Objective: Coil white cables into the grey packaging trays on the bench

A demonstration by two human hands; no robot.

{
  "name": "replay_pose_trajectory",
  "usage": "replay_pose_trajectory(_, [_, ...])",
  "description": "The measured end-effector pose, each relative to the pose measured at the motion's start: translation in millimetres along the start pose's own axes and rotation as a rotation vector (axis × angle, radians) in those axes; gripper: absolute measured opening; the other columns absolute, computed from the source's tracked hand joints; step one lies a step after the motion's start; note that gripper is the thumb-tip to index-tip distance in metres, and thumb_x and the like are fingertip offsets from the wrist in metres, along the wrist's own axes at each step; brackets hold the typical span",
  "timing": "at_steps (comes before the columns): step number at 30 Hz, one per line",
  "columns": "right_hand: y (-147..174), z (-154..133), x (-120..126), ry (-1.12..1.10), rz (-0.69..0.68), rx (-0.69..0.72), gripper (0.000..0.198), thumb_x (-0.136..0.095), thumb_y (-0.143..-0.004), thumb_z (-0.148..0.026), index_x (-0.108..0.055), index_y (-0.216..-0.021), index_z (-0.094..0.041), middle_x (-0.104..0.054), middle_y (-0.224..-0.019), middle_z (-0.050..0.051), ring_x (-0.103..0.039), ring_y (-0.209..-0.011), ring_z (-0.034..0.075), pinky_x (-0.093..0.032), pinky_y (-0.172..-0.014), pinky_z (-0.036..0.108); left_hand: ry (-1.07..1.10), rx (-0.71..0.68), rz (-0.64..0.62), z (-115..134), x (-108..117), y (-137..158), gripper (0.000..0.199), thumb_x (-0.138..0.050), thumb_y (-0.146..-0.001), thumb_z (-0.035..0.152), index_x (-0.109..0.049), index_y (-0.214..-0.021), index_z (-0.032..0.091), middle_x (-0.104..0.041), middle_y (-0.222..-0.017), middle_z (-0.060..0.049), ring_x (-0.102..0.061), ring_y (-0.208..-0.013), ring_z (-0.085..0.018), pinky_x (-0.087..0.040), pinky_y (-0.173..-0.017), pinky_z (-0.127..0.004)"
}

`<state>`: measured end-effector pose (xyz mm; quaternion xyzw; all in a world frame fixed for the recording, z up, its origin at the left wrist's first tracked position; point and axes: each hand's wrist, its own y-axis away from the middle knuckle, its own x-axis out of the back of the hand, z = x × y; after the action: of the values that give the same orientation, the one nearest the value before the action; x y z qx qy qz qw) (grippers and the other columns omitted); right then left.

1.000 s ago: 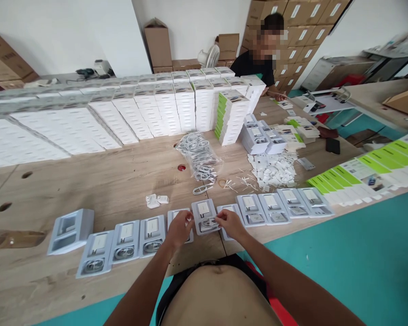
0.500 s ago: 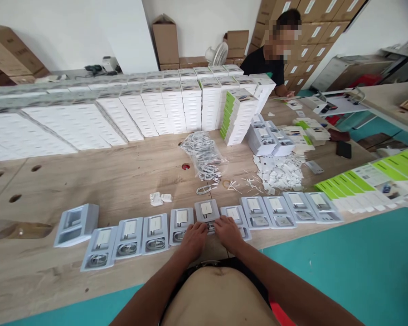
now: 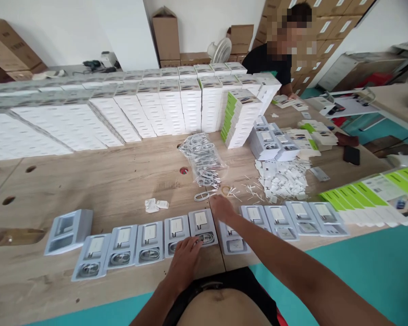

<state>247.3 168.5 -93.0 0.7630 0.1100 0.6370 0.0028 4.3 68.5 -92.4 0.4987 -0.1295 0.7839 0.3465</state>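
Observation:
My right hand [image 3: 222, 208] reaches forward past the row of trays. Its fingers are drawn together at the right end of a coiled white charging cable [image 3: 201, 196] lying on the table. My left hand [image 3: 185, 258] rests with fingers extended at the near edge of a light-blue plastic tray [image 3: 192, 222], which holds a white charger [image 3: 201, 219] and a coiled cable [image 3: 206, 238]. Under my right forearm, another tray [image 3: 229, 248] is partly hidden. Beyond the single coil lies a clear bag of bundled cables [image 3: 202, 156].
Several filled trays [image 3: 149, 242] line the near edge, with stacked trays [image 3: 70, 231] at left. White boxes [image 3: 166, 108] form a wall behind. To the right are a pile of small white pieces [image 3: 284, 179] and green-white boxes [image 3: 360, 194]. A person [image 3: 285, 63] sits beyond.
My right hand has left the tray and moved forward to the loose cable. My left hand has drawn back slightly toward the near edge. The view has shifted a little.

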Motion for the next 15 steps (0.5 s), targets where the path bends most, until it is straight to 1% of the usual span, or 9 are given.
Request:
replay_pose_trajectory(3, [-43.7,19.2,-2.2,0.029,-0.042,-0.009,0.031,-0.045,-0.086,-0.003,-0.06,-0.112,-0.013,-0.063,-0.113,0.015,-0.061,-0.097,0.023,-0.046,-0.078,0.032,0.17,0.125,0.087,11.1,4.9,15.2,0.046,-0.047,-0.087,0.016,-0.051,-0.132,0.027,-0.051,-0.14,-0.01,-0.044,-0.13,-0.028,-0.034,-0.109,-0.05])
replay_pose_trajectory(5, [-58.6,26.0,-3.4,0.041,-0.083,0.039,0.031,-0.042,-0.086,-0.001,-0.062,-0.107,-0.013,-0.065,-0.108,0.015,-0.063,-0.091,0.022,-0.046,-0.075,0.032,0.321,0.233,0.158,18.2,7.9,18.2,0.04,-0.047,-0.09,0.023,-0.054,-0.129,0.026,-0.052,-0.138,-0.011,-0.046,-0.129,-0.028,-0.036,-0.108,-0.049])
replay_pose_trajectory(6, [-61.4,28.0,-1.7,0.046,-0.101,0.082,0.029,-0.042,-0.086,-0.001,-0.063,-0.104,-0.013,-0.066,-0.105,0.015,-0.064,-0.09,0.022,-0.046,-0.075,0.031,0.415,0.304,0.197,20.6,9.8,16.5,0.037,-0.048,-0.091,0.027,-0.055,-0.127,0.026,-0.054,-0.136,-0.011,-0.049,-0.126,-0.028,-0.04,-0.106,-0.048])
replay_pose_trajectory(7, [-61.3,29.4,2.4,0.051,-0.114,0.134,0.027,-0.044,-0.086,-0.002,-0.063,-0.101,-0.013,-0.066,-0.103,0.014,-0.064,-0.09,0.022,-0.046,-0.076,0.031,0.522,0.387,0.237,21.8,12.4,12.5,0.035,-0.049,-0.091,0.032,-0.056,-0.125,0.025,-0.056,-0.132,-0.012,-0.054,-0.12,-0.027,-0.044,-0.101,-0.046])
replay_pose_trajectory(9, [-53.5,30.4,17.5,0.066,-0.12,0.251,0.022,-0.047,-0.087,-0.005,-0.063,-0.098,-0.014,-0.066,-0.102,0.012,-0.063,-0.091,0.022,-0.045,-0.077,0.031,0.778,0.576,0.328,21.3,20.3,-2.0,0.034,-0.051,-0.09,0.041,-0.055,-0.118,0.022,-0.061,-0.121,-0.013,-0.062,-0.105,-0.025,-0.052,-0.083,-0.039])
replay_pose_trajectory(11, [-38.5,28.8,39.8,0.087,-0.104,0.363,0.018,-0.048,-0.09,-0.011,-0.063,-0.099,-0.016,-0.064,-0.104,0.01,-0.061,-0.094,0.021,-0.044,-0.079,0.032,1.081,0.718,0.384,19.5,33.0,-22.3,0.038,-0.052,-0.088,0.049,-0.052,-0.113,0.02,-0.063,-0.114,-0.013,-0.066,-0.093,-0.023,-0.052,-0.065,-0.031])
replay_pose_trajectory(12, [-29.5,26.9,52.1,0.106,-0.08,0.428,0.017,-0.048,-0.091,-0.013,-0.062,-0.098,-0.017,-0.064,-0.104,0.009,-0.06,-0.095,0.021,-0.043,-0.08,0.032,1.233,0.748,0.375,19.3,40.9,-33.1,0.041,-0.052,-0.087,0.053,-0.05,-0.112,0.02,-0.064,-0.113,-0.013,-0.068,-0.089,-0.022,-0.05,-0.058,-0.028])
replay_pose_trajectory(13, [-20.1,24.5,64.3,0.13,-0.046,0.501,0.016,-0.048,-0.092,-0.015,-0.062,-0.097,-0.018,-0.063,-0.103,0.007,-0.058,-0.094,0.021,-0.042,-0.081,0.033,1.367,0.743,0.332,20.0,49.3,-43.3,0.043,-0.052,-0.087,0.057,-0.049,-0.11,0.02,-0.064,-0.112,-0.013,-0.069,-0.086,-0.022,-0.047,-0.053,-0.024])
replay_pose_trajectory(15, [-2.2,18.7,86.1,0.184,0.039,0.645,0.015,-0.047,-0.093,-0.016,-0.061,-0.092,-0.019,-0.063,-0.098,0.006,-0.057,-0.091,0.022,-0.041,-0.08,0.034,1.546,0.662,0.163,24.4,65.2,-60.1,0.046,-0.053,-0.086,0.06,-0.048,-0.107,0.02,-0.067,-0.105,-0.013,-0.07,-0.075,-0.02,-0.04,-0.044,-0.02])
